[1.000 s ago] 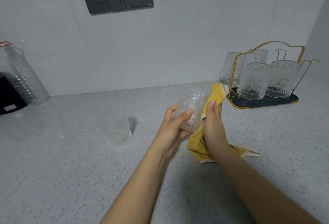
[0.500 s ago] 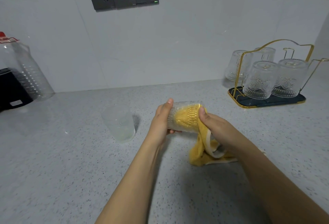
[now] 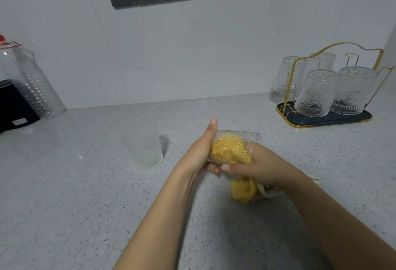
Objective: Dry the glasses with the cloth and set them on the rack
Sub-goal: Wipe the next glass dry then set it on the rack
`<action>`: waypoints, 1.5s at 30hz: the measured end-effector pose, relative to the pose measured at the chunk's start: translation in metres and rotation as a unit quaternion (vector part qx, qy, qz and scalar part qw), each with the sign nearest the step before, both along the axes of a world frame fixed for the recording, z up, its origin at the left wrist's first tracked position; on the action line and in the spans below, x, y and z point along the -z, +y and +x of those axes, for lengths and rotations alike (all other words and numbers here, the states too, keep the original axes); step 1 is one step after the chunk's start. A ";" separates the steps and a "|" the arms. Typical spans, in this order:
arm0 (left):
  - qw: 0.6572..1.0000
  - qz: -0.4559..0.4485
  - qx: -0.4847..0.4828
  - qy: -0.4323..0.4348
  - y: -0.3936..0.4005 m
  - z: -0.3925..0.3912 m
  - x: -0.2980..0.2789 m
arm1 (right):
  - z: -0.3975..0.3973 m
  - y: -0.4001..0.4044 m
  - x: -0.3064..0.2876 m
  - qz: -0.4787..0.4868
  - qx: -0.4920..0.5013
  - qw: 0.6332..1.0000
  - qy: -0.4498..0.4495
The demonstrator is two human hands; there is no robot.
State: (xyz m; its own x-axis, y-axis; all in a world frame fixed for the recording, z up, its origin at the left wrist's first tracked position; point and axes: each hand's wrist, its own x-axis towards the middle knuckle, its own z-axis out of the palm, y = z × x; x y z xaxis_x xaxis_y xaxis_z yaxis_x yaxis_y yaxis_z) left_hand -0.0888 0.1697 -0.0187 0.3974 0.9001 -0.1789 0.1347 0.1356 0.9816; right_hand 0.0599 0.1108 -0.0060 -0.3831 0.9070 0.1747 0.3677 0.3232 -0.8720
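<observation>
Left hand (image 3: pixel 199 151) grips clear embossed glass (image 3: pixel 246 139) held sideways; right hand (image 3: pixel 257 164) clamps yellow cloth (image 3: pixel 227 149) stuffed inside it. Gold wire rack (image 3: pixel 321 119) far right.

I see the held glass (image 3: pixel 235 145) mid-counter with the cloth (image 3: pixel 227 150) in it; a tumbler (image 3: pixel 143 147) stands left; the rack (image 3: pixel 325 117) sits far right, bearing upturned glasses (image 3: pixel 317 93).

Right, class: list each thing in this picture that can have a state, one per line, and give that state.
Held glass: on its side, gripped by both hands, cloth stuffed inside.
Yellow cloth: bunched in the glass, tail hanging below.
Left hand: gripping the glass base.
Right hand: working the cloth at the mouth.
Plain glass: upright on the counter.
Rack: holding four glasses upside down.
</observation>
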 end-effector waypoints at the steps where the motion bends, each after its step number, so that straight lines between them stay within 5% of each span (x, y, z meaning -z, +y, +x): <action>1: 1.000 0.019 0.002 -0.007 0.001 0.001 0.000 | 0.003 0.002 -0.001 -0.021 0.011 0.999 0.049; 5: 0.977 0.209 -0.014 -0.050 -0.004 0.013 0.011 | 0.015 0.004 -0.015 -0.162 0.057 0.945 0.279; 8: 0.963 0.228 -0.084 -0.118 -0.010 0.024 0.012 | 0.011 0.001 -0.015 -0.156 0.046 0.949 0.271; 10: 0.970 0.183 -0.113 -0.112 -0.004 0.023 0.008 | 0.004 0.000 -0.014 -0.090 0.018 0.978 0.189; 12: 0.987 0.097 -0.103 -0.074 0.000 0.017 0.000 | -0.001 0.001 -0.010 0.009 -0.018 1.000 -0.005; 14: 0.998 0.002 -0.055 -0.012 -0.002 0.008 -0.009 | -0.004 0.003 -0.001 0.081 -0.023 0.975 -0.207; 16: 0.999 -0.039 -0.010 0.031 -0.007 0.000 -0.015 | -0.008 0.001 0.002 0.103 -0.005 0.955 -0.279; 19: 0.999 -0.013 0.015 0.029 -0.004 -0.003 -0.013 | -0.004 -0.001 -0.003 0.095 -0.017 0.984 -0.148; 21: 0.998 0.057 0.019 -0.012 -0.001 0.002 -0.006 | 0.005 0.001 -0.011 0.006 0.005 1.000 0.011; 23: 0.989 0.120 -0.003 -0.081 -0.001 0.010 0.002 | 0.015 0.002 -0.018 -0.106 0.031 0.976 0.189; 25: 0.976 0.183 -0.041 -0.113 -0.006 0.020 0.008 | 0.017 0.003 -0.018 -0.152 0.041 0.949 0.273; 29: 0.966 0.194 -0.102 -0.135 -0.001 0.022 0.011 | 0.004 0.002 -0.011 -0.092 0.013 0.972 0.214; 34: 0.997 -0.043 -0.039 -0.047 -0.004 0.014 -0.009 | 0.003 0.006 0.006 0.040 0.026 0.992 -0.120; 37: 0.999 -0.028 -0.037 -0.023 -0.005 0.011 -0.004 | 0.003 0.004 0.003 0.035 0.002 0.999 -0.036; 42: 0.952 0.289 -0.072 -0.074 -0.009 0.014 0.011 | 0.015 0.001 -0.013 -0.153 0.021 0.942 0.299; 45: 0.939 0.303 -0.112 -0.117 -0.005 0.019 0.013 | 0.006 -0.001 -0.013 -0.096 0.001 0.969 0.230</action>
